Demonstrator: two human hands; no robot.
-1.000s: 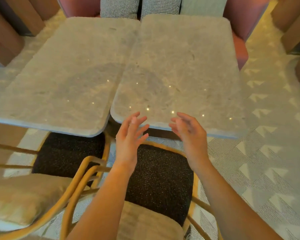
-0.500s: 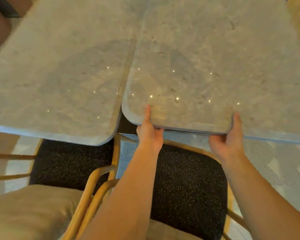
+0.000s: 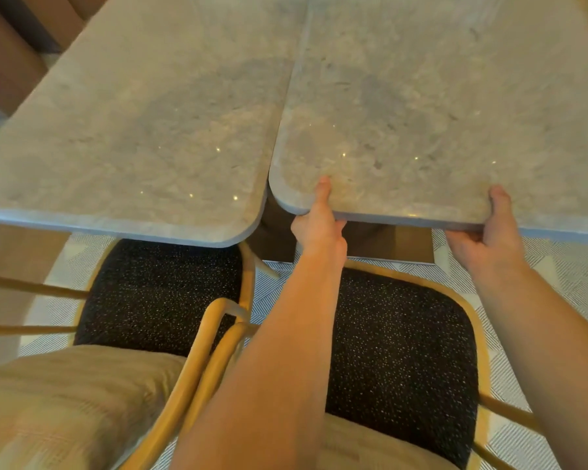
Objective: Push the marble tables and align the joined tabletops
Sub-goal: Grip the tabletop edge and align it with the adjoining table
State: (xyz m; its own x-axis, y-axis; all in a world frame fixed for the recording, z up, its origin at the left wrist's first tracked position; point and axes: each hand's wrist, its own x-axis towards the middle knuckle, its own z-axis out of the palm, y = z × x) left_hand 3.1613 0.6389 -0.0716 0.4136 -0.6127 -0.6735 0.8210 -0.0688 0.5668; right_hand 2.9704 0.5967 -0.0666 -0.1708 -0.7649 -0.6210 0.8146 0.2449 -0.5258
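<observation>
Two grey marble tables stand side by side, touching along a seam that runs away from me. The left table [image 3: 143,130] has its near edge closer to me than the right table [image 3: 421,106], so the front edges are out of line. My left hand [image 3: 318,222] grips the right table's near edge close to its rounded left corner, thumb on top, fingers hidden underneath. My right hand [image 3: 489,228] grips the same edge further right, thumb on top.
Two chairs with black speckled seats [image 3: 157,293] [image 3: 401,347] and curved wooden frames [image 3: 214,334] sit under the near edges, right below my arms. A beige cushion [image 3: 65,401] lies at lower left. Patterned carpet [image 3: 557,276] shows on the right.
A second ago both hands hovered open in front of the right table; they then took hold of its near edge. My view has since moved closer and lower over the tabletops.
</observation>
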